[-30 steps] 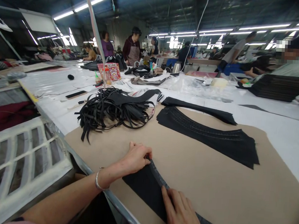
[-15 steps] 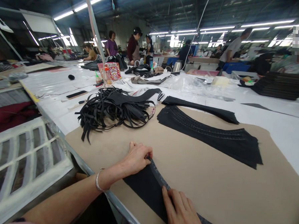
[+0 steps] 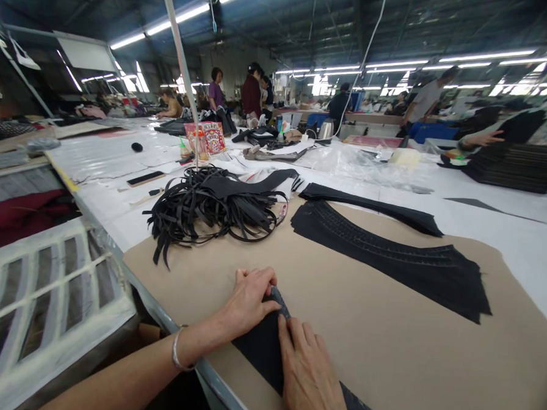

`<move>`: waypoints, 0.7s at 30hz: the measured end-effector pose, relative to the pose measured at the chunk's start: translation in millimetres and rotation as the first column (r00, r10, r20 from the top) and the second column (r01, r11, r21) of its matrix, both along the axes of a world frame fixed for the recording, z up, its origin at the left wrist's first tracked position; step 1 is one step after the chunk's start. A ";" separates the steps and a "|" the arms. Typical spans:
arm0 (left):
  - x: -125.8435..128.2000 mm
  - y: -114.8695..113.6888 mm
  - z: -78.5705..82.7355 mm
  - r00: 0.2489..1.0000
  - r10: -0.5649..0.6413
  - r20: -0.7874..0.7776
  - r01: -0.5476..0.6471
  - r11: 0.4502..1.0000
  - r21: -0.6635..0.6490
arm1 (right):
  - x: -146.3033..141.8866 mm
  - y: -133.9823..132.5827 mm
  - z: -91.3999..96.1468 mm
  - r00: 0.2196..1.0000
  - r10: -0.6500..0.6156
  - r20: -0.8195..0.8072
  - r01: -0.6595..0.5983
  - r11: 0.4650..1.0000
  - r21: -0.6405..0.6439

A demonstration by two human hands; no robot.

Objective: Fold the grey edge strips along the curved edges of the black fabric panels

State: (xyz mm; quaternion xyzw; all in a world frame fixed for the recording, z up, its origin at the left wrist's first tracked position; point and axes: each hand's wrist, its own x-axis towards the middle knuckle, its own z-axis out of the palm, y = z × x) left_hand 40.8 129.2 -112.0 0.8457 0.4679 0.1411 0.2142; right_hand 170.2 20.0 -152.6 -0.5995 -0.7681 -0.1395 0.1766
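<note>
Left hand [image 3: 250,298] and right hand [image 3: 308,375] press black fabric piece [image 3: 261,351] — seemingly flat.

Strap tangle [image 3: 213,208] lies left of stacked curved pieces [image 3: 390,254].

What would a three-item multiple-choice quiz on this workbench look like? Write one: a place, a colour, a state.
1. Where does the tangle of black straps lie?
A. Beyond the left hand
B. Under the right hand
C. On the floor

2. What colour is the curved fabric piece under the hands?
A. Red
B. Black
C. White

3. How are the hands placed?
A. Both raised in the air
B. One holds scissors
C. Both pressed on the piece, close together

Answers: 1 A, the straps sit farther up the brown paper sheet; 2 B, it is dark like the stacked cut pieces; 3 C, the fingertips nearly meet at its edge.
</note>
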 end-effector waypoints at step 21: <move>-25.7 4.3 -6.1 0.971 -0.230 0.069 0.216 0.961 0.172 | -2.8 3.4 8.3 0.977 -0.179 -0.119 0.142 0.953 -0.269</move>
